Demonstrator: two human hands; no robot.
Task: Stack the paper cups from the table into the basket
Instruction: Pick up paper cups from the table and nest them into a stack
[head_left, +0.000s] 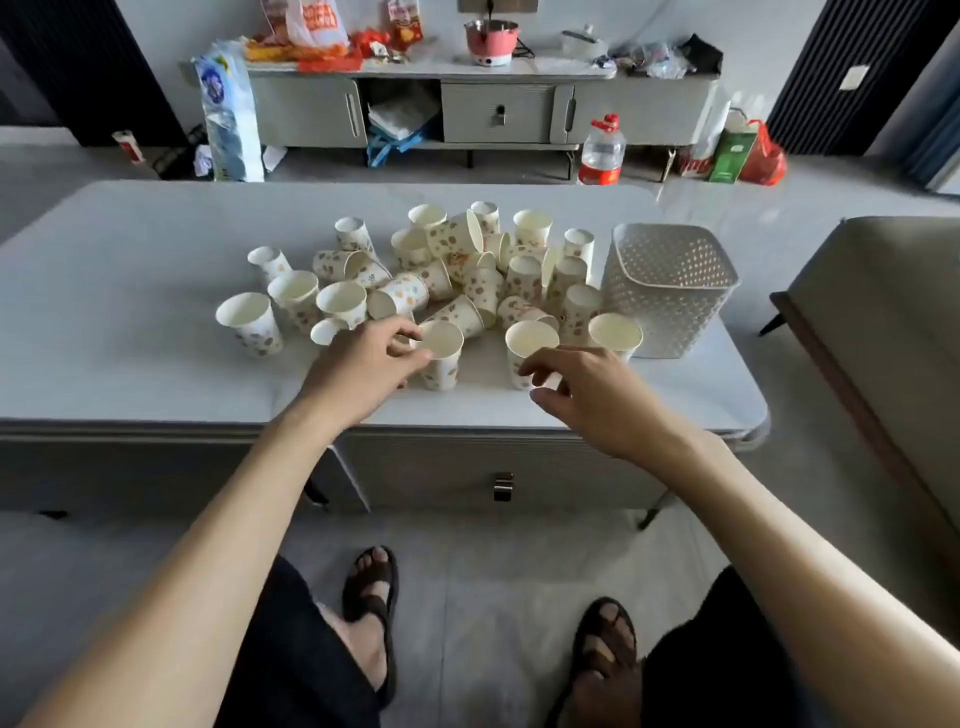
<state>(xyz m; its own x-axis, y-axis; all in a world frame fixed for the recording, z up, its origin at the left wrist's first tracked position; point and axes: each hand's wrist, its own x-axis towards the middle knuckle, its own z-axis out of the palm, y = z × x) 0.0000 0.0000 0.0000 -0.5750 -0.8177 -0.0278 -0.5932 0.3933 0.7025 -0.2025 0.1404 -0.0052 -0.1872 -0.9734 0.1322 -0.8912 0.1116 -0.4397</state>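
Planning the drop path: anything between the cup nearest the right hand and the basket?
Yes. A second floral paper cup stands upright between the floral paper cup at the right hand and the white lattice plastic basket, close to the basket's near left corner. Above rim height nothing visible blocks the way.

Both bare forearms reach forward across the near edge of the table (130, 353). The left hand (363, 366) is over the table's front middle, back upward, with its curled thumb and forefinger drawn close at the rim of a paper cup (444, 364); whether they pinch it is unclear. The right hand (592, 400) hangs above the table's front edge, toward its right end, fingers loosely curled and holding nothing.
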